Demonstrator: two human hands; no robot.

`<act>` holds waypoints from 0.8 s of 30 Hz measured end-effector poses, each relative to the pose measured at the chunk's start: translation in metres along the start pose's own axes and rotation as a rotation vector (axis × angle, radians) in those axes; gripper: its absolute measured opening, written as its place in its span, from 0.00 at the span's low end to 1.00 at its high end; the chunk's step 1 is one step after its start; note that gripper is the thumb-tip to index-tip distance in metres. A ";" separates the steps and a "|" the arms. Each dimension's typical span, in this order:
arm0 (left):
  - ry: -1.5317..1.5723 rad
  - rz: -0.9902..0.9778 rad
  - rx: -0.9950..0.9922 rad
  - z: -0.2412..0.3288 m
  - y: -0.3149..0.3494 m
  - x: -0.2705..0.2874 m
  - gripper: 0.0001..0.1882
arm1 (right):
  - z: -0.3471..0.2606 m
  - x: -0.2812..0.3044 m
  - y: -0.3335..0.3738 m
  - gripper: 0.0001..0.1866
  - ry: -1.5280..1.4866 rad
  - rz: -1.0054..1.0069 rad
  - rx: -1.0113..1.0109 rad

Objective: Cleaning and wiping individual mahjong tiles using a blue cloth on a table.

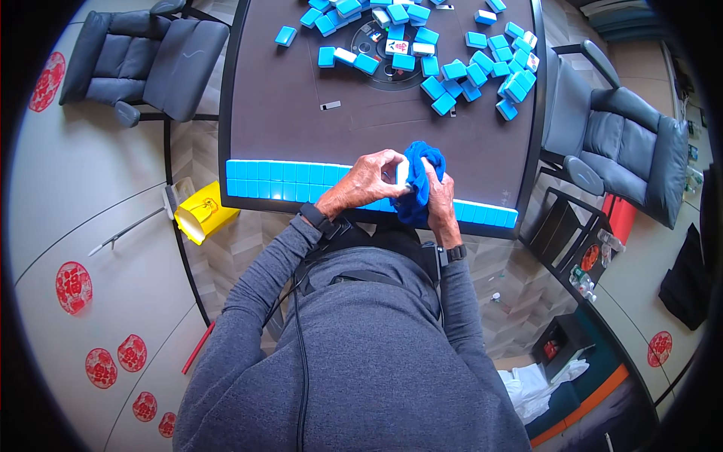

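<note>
My left hand (370, 181) pinches a mahjong tile (402, 172) between thumb and fingers, its white side showing. A bunched blue cloth (416, 197) is gripped in my right hand (440, 197) and pressed against the tile's right side. Both hands are held above the near edge of the dark mahjong table (301, 128). Below them runs a long row of blue-backed tiles (286, 179), two deep on the left; my hands and the cloth hide its middle. Its right end (486, 214) shows beyond my right wrist.
Loose blue and white tiles (454, 70) lie scattered over the table's far half, around a round centre panel (369, 41). Grey armchairs stand left (151, 64) and right (625, 135). A yellow bin (205, 214) is by the near left corner, a black rack (561, 233) by the right.
</note>
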State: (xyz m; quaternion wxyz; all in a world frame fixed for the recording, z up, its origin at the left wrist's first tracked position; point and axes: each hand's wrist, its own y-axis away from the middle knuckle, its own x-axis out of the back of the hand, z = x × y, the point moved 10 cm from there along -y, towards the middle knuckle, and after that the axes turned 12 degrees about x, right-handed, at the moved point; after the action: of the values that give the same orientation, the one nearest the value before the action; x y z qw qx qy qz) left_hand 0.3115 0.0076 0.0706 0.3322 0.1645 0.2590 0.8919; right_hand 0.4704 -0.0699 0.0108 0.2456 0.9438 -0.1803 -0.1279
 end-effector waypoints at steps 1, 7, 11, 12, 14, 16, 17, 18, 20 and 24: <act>-0.011 -0.025 -0.020 0.002 0.001 -0.003 0.28 | 0.001 -0.001 0.000 0.20 -0.003 -0.013 -0.012; 0.001 0.161 -0.077 -0.001 -0.007 0.013 0.27 | 0.002 -0.009 0.005 0.23 -0.055 -0.044 -0.032; -0.031 0.219 -0.072 -0.009 -0.010 0.017 0.27 | -0.004 -0.013 0.009 0.17 -0.001 -0.043 -0.001; -0.031 0.220 -0.070 -0.011 -0.010 0.017 0.27 | -0.005 -0.014 0.011 0.17 -0.001 -0.043 -0.003; -0.001 0.204 0.036 -0.023 -0.012 0.017 0.26 | -0.011 -0.015 0.012 0.17 0.070 -0.049 0.030; -0.010 0.235 0.018 -0.024 -0.011 0.018 0.25 | -0.008 -0.016 0.012 0.18 0.123 -0.066 0.058; -0.020 0.267 -0.002 -0.023 -0.010 0.020 0.25 | -0.008 -0.017 0.012 0.18 0.176 -0.083 0.088; -0.019 0.266 -0.001 -0.025 -0.011 0.021 0.25 | -0.006 -0.016 0.011 0.18 0.176 -0.082 0.087; -0.091 0.256 -0.001 -0.023 -0.011 0.020 0.25 | -0.026 -0.023 0.012 0.18 0.358 -0.123 0.260; -0.205 0.284 -0.100 -0.018 -0.009 0.021 0.24 | -0.056 -0.042 0.019 0.19 0.519 -0.162 0.420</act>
State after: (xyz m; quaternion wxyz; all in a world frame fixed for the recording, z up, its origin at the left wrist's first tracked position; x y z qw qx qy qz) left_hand 0.2924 0.0212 0.0538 0.2353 0.2728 0.1531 0.9202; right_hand 0.4460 -0.0451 0.0747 0.0726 0.9861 -0.0585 0.1376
